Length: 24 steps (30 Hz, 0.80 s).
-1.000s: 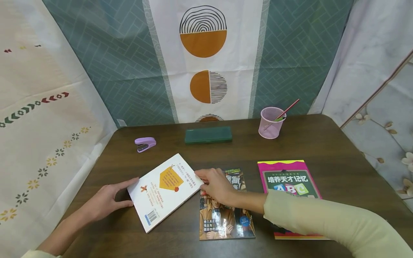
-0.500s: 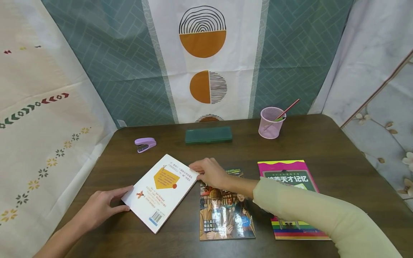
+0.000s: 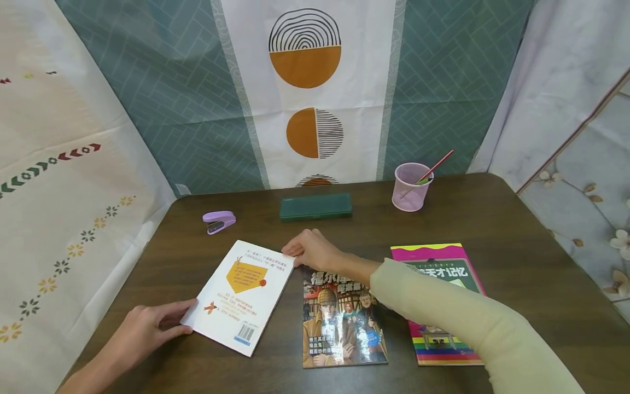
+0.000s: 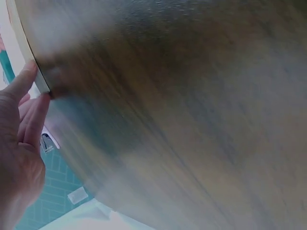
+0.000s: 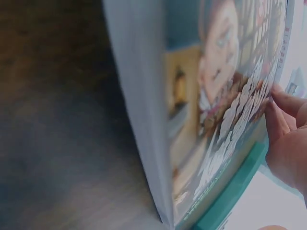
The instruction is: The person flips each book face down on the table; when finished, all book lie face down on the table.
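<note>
A white book (image 3: 241,301) lies back cover up at the left of the table, turned at an angle, its orange panel and barcode showing. My left hand (image 3: 135,334) holds its lower left corner, thumb and fingers apart around it. In the left wrist view the fingertips of the left hand (image 4: 26,124) meet the book's thin edge (image 4: 29,52). My right hand (image 3: 315,251) pinches the book's upper right corner. Below the right wrist lies an illustrated book (image 3: 339,328) with a man in a cap on its cover, its top partly hidden by the hand and forearm.
A pink-bordered book (image 3: 425,253) lies at the right, partly under the right sleeve (image 3: 443,317). Toward the back are a purple stapler (image 3: 219,221), a dark green case (image 3: 316,207) and a pink mesh pen cup (image 3: 409,191) with a red pencil. Curtains hang behind the table (image 3: 492,219).
The white book has turned clockwise and shifted left under both hands. The right hand has moved up and left, uncovering more of the illustrated cover; the left hand has slid slightly down and left.
</note>
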{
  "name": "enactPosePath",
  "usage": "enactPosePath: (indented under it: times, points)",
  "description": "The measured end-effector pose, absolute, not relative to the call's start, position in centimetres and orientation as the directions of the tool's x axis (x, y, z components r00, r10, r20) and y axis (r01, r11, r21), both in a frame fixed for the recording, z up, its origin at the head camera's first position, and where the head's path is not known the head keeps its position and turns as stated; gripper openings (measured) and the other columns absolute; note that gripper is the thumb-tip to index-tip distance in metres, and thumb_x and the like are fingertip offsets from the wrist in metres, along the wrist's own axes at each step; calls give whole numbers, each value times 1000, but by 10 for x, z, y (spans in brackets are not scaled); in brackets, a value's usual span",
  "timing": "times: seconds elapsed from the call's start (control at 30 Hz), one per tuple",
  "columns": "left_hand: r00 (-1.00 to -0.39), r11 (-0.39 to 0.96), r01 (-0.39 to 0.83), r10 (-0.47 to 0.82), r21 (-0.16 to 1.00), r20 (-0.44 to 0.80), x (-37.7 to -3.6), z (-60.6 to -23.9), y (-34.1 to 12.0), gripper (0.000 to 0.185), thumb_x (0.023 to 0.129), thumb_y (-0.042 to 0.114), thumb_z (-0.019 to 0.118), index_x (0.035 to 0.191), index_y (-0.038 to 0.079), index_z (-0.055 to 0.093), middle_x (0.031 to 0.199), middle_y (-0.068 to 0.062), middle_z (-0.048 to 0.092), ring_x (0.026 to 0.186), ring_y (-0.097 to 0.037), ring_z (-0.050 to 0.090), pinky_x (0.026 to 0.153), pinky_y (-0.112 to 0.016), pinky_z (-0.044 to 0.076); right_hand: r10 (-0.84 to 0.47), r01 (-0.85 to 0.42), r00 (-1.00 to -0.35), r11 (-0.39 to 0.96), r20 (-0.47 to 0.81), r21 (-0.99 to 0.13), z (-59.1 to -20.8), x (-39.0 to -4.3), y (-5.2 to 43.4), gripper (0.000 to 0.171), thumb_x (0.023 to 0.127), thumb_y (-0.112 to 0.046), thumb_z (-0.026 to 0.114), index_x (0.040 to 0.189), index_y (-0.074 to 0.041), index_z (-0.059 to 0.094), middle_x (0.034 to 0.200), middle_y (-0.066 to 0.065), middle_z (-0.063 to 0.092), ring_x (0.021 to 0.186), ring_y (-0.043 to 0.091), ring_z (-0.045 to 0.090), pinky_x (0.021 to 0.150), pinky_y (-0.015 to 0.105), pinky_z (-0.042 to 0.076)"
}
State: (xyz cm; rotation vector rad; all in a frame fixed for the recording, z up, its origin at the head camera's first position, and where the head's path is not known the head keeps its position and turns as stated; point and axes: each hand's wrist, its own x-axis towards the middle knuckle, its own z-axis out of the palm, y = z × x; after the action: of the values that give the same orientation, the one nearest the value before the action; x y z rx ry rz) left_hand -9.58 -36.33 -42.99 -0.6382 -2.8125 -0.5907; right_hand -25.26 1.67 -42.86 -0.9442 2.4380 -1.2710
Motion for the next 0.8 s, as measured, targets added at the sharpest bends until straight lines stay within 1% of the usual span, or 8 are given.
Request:
enactPosePath:
  times: [0.07,0.17,0.23,0.4,0.47,0.53,0.67,0.8]
  points:
    - [-856,808,502,414,309,309,-94,-432,-366,53,65,12,100,114,7,82,98,-3,82,82,6,71,67,-6,50,-638,-438,-765,414,89,-798,-428,-255,15,33,88,8,81,120,2,78,115,14,79,107,25,77,86,25,61]
    - [-791,771,590,492,241,364,-92,-433,-369,55,61,14,101,113,11,83,96,1,82,81,8,71,65,-7,50,-636,-449,-765,422,95,-788,-428,-259,13,29,87,7,83,116,1,80,110,13,80,102,23,78,83,24,61]
    - [-752,748,633,533,201,387,-92,-434,-371,55,61,19,102,112,15,84,95,3,82,81,8,70,65,-8,50,-634,-456,-767,430,99,-779,-427,-261,12,28,87,6,84,113,0,81,107,11,81,99,21,78,82,23,61]
    - [-691,686,703,596,188,408,-89,-433,-373,47,69,37,100,110,21,84,96,9,81,84,7,72,67,-9,51,-637,-470,-762,422,116,-775,-425,-263,10,25,84,6,86,108,0,82,103,10,81,95,20,79,81,23,61]
    - [-665,657,729,616,189,422,-88,-433,-372,45,72,40,99,110,21,84,96,10,81,84,7,72,68,-10,53,-640,-468,-759,413,116,-781,-424,-263,10,24,84,6,86,107,0,82,102,10,81,95,20,79,81,23,61]
    - [-641,633,751,630,189,438,-86,-433,-370,45,72,39,99,110,21,84,96,10,81,85,6,73,69,-10,54,-642,-461,-759,414,107,-785,-424,-264,10,24,84,5,85,107,0,82,102,9,81,95,20,79,81,23,61]
    - [-620,598,773,645,211,446,-82,-433,-365,47,71,37,100,111,19,84,99,10,81,86,5,73,70,-10,54,-647,-459,-755,409,103,-789,-425,-264,11,22,86,5,84,107,-1,82,102,8,81,95,19,79,82,23,61]
    - [-627,594,773,659,224,416,-77,-431,-360,47,73,37,99,113,18,83,102,11,80,87,5,73,73,-10,54,-648,-453,-756,409,98,-792,-426,-266,12,20,88,5,83,106,-2,83,101,7,81,94,17,78,83,23,61]
